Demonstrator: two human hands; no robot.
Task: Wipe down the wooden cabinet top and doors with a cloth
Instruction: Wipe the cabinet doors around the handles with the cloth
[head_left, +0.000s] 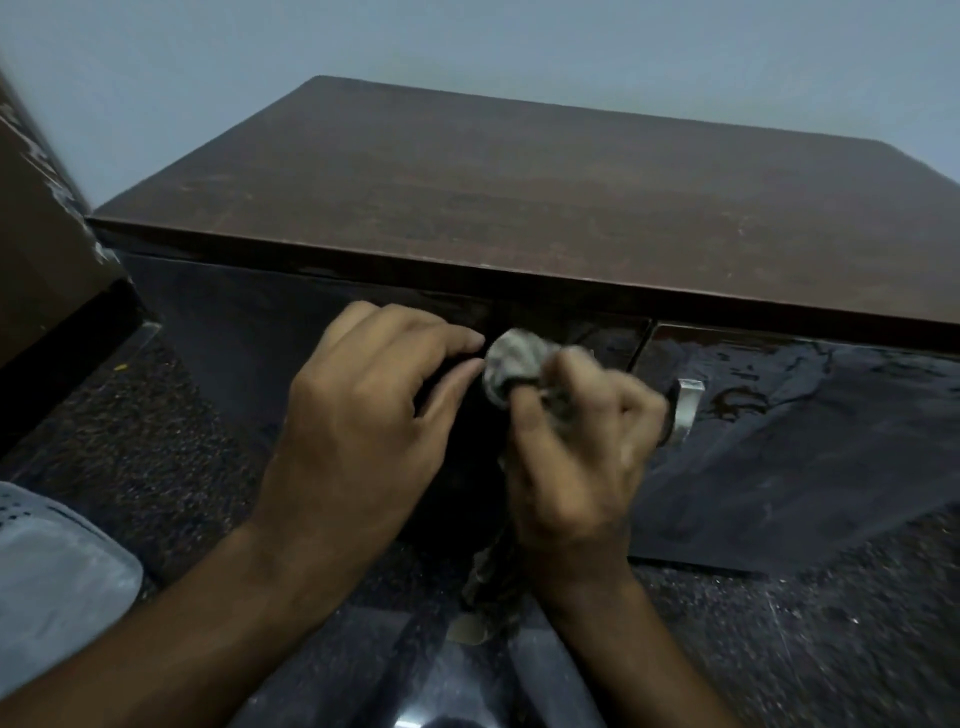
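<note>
Gripping a bunched grey cloth at frame centre, right hand fingers curled tight, blurred; left hand beside it, fingers loosely bent, tips near cloth. Beyond, dark cabinet door, metal handle, brown cabinet top.

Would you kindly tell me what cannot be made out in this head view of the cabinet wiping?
- Right hand and cloth: motion-blurred, so the grip is unclear.
- Left door: its middle is hidden behind both hands.
- Silver handle: partly covered by the right hand.
- Cabinet top: right end cut off by the frame edge.
</note>
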